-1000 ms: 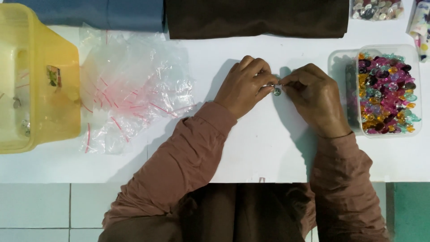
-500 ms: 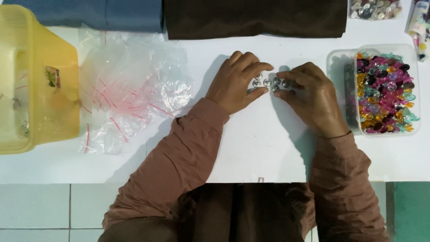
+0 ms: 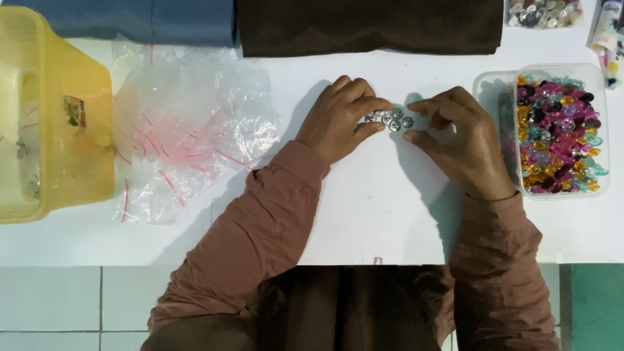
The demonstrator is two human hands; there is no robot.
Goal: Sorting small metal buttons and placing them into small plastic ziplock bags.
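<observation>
My left hand (image 3: 339,119) rests on the white bench (image 3: 364,214) with its fingers curled, the thumb and forefinger tips closing in on a small cluster of round silver metal buttons (image 3: 390,119) that lies on the bench midway between my two hands. My right hand (image 3: 460,140) sits just to the right of that cluster, fingers bent and loosely spread, thumb and forefinger tips at its edge. Both hands touch or nearly touch the cluster; I cannot tell whether either actually pinches a piece.

Right of my right hand stands a clear rectangular plastic tub of multicoloured glossy beads (image 3: 560,133), close to my knuckles. On the left of the bench lies a heap of small clear plastic zip bags with red strips (image 3: 185,123), and beyond it, at the left edge, a translucent yellow plastic box (image 3: 49,123). Along the far edge lie a folded blue cloth (image 3: 149,19) and a folded dark brown cloth (image 3: 370,26), with a small clear bag of pale beads (image 3: 545,13) at the far right.
</observation>
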